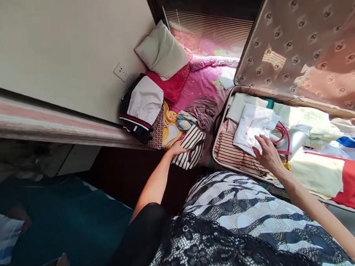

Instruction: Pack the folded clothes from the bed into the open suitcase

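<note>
My left hand [177, 149] is closed on the edge of a folded black-and-white striped garment [192, 142], at the end of the bed. Beside it lie a yellow-and-white cloth [169, 129], a small blue patterned cloth [185, 120] and a crumpled mauve garment [204, 110]. My right hand [267, 154] is over the open suitcase [215, 157], fingers apart and holding nothing. Its fingertips are at a folded white shirt [250, 126] with red lettering; whether they touch it I cannot tell. Next to that hand are a red cord [284, 134] and a pink striped garment [235, 150].
The patterned suitcase lid [303, 45] stands up at the back right. Folded clothes [317, 174] fill the case. A navy-and-white garment [143, 101] and a pale cushion [165, 51] lie against the wall [74, 55]. Dark teal fabric [66, 220] shows at lower left.
</note>
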{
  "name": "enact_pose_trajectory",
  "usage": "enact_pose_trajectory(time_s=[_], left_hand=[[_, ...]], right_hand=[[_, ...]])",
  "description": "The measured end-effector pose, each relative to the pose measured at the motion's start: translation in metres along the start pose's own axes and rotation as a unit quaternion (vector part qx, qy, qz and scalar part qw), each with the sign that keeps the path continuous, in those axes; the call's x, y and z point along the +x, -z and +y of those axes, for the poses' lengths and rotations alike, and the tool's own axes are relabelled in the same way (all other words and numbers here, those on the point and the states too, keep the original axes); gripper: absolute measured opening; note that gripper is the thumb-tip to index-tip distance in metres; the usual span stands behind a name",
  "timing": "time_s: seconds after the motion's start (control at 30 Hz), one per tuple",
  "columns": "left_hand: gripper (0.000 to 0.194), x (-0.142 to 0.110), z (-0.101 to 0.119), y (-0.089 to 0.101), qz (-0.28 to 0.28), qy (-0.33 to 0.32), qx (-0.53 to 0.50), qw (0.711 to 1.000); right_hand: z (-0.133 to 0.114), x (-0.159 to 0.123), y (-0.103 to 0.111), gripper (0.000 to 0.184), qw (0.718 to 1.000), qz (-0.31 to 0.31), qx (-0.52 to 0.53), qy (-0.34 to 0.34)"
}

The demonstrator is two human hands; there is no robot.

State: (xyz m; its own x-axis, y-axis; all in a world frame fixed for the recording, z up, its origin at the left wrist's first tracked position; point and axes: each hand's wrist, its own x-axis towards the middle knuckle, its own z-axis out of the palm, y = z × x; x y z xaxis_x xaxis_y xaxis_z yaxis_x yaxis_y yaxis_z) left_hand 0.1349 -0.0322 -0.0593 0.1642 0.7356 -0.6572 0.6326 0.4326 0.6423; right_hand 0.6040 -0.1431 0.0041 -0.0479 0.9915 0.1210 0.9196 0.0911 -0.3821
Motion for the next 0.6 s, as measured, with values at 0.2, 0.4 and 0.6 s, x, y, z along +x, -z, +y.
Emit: enact_pose_trajectory(time_s=[0.2, 0.4, 0.6], left_hand=[[0.081, -0.063, 0.040, 0.054, -0.012, -0.100, -0.225, 0.969], [0.081, -0.067, 0.139, -0.006, -0.020, -0.183, -0.351, 0.918], [0.096, -0.011, 0.208, -0.131, 0.048, -0.162, -0.112, 0.979]], right_hand=[[0.014, -0.013, 0.006, 0.044, 0.999, 0.042, 0.025, -0.021], [0.025, -0.025, 0.007, 0.037, 0.995, 0.074, 0.058, -0.026], [0.036, -0.043, 0.002, 0.035, 0.991, 0.100, 0.082, -0.040]])
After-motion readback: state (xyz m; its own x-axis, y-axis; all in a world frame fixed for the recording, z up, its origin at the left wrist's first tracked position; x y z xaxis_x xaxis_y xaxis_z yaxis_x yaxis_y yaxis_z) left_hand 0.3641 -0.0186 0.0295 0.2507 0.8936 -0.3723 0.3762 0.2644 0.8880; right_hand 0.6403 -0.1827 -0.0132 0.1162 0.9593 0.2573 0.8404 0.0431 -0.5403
